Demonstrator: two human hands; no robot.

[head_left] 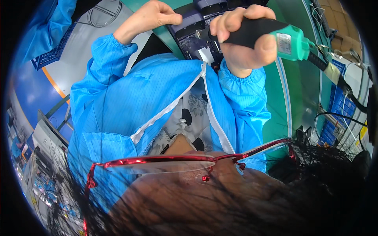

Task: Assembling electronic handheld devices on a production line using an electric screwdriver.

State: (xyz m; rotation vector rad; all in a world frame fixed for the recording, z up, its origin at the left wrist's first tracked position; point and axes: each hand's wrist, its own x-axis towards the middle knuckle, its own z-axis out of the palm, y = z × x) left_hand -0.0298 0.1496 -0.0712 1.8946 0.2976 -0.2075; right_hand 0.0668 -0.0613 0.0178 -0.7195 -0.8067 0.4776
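Observation:
My right hand point(246, 57) is wrapped round an electric screwdriver point(258, 33) with a black grip and a green rear end. It lies nearly level, its metal nose over a dark plastic housing point(188, 20) with several rounded recesses. Whether the bit touches the housing cannot be made out. A small white patch point(205, 55) shows on the housing's near part. My left hand point(147, 17) is at the housing's left edge, its fingers curled and thumb pressed in; anything between the fingertips is hidden.
The screwdriver's black cord point(318, 62) runs off right. Beneath lies a green work surface point(299, 90). Blue plastic baskets stand at right point(338, 108) and left point(51, 53). Another person's blue sleeve point(49, 33) shows at upper left. Brown boxes point(340, 23) are at far right.

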